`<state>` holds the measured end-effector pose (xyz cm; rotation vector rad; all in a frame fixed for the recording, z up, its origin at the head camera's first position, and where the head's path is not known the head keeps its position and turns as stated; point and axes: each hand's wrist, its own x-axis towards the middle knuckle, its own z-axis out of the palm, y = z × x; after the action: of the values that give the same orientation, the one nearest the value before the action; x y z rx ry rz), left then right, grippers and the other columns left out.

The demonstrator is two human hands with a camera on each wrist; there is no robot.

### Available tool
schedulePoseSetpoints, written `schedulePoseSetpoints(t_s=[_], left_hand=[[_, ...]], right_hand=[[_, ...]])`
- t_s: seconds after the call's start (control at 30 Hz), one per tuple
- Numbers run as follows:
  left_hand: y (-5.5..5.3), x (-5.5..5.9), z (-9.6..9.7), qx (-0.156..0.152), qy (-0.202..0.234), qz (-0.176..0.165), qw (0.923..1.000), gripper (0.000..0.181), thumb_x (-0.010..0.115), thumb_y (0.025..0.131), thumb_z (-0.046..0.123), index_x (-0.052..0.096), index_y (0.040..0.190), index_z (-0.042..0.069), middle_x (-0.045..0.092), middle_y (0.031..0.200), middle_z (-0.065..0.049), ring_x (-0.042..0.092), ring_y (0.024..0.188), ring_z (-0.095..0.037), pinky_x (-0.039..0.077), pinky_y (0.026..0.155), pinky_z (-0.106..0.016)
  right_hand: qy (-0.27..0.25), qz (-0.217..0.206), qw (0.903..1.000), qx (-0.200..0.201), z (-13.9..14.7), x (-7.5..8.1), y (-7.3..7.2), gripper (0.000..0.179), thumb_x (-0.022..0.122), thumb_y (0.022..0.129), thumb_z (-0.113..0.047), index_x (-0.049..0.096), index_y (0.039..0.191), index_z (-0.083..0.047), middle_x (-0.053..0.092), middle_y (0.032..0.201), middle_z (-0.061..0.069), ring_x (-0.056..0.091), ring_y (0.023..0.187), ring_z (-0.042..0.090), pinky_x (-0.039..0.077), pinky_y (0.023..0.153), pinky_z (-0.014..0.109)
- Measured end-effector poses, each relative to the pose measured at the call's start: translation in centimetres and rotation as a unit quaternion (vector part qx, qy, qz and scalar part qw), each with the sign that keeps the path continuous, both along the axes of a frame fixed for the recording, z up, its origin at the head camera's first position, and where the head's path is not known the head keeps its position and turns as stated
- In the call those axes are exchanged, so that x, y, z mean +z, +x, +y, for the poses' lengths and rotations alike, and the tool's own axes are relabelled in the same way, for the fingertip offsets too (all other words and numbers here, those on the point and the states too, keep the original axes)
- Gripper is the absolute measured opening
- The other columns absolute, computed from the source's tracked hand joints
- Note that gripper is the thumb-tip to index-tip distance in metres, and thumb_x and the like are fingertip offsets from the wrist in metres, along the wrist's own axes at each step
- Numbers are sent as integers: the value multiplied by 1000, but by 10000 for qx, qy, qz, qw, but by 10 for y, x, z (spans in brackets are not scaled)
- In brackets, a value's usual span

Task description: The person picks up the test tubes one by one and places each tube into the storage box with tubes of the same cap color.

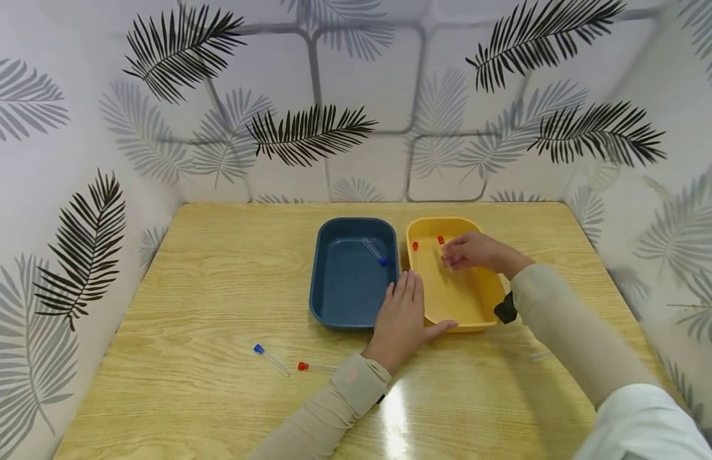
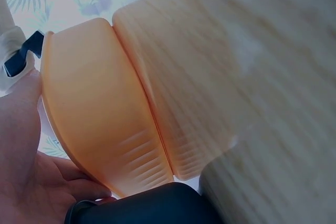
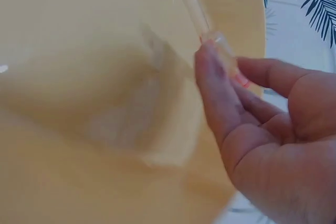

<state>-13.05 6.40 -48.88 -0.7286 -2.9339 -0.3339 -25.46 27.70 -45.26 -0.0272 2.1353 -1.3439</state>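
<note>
Over the yellow tray point(image 1: 459, 300), my right hand point(image 1: 473, 251) pinches a small clear test tube point(image 3: 226, 51) with a red cap between thumb and fingers. Beyond the fingertips, another clear tube point(image 3: 195, 11) shows in the right wrist view. Inside the yellow tray are two red caps, one at the left point(image 1: 415, 245) and one by the hand point(image 1: 440, 239); their tubes are hard to make out. My left hand point(image 1: 399, 322) rests on the yellow tray's near left corner, fingers straight along the side and thumb along the front rim.
A dark blue tray point(image 1: 314, 287) stands against the yellow tray's left side, holding a blue-capped tube point(image 1: 374, 251). On the wooden table point(image 1: 206, 275) lie a blue-capped tube point(image 1: 273, 361), a red-capped tube point(image 1: 320, 368) and, by the right forearm, a clear tube point(image 1: 542, 356).
</note>
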Motion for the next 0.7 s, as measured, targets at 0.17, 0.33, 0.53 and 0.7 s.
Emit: schedulePoseSetpoints(t_s=[0.17,0.33,0.53,0.7], left_hand=[[1,-1,1,-4,-28,-99,9999,107,23,76,83,27,145,1,25,150,-13,19,139,-22,21,110,-41],[2,-2,0,9,-5,-69,10000,107,21,76,83,27,145,1,25,150,-13,20,138,-22,21,109,-41],[1,-1,-1,-18,9,-38,10000,106,22,77,82,27,145,1,25,150,-13,21,138,-22,21,109,-41],[0,1,0,-14,-5,-51,10000,106,23,77,82,27,145,1,25,150,-13,21,138,-22,21,110,-41]], right_hand=[[19,-101,9999,-57,-2,-15,-3,40,51,97,-11,45,126,15,60,109,28,63,94,32,50,84,38],[190,-14,9998,-110,-3,-25,-7,38,51,96,-13,49,123,15,63,104,23,65,89,28,51,82,36],[117,15,9997,-222,-3,-28,-8,35,48,97,-9,50,121,16,64,102,22,65,89,26,50,83,37],[83,-17,9991,-407,-5,-29,-9,37,52,96,-13,51,120,15,64,100,20,64,85,22,50,84,36]])
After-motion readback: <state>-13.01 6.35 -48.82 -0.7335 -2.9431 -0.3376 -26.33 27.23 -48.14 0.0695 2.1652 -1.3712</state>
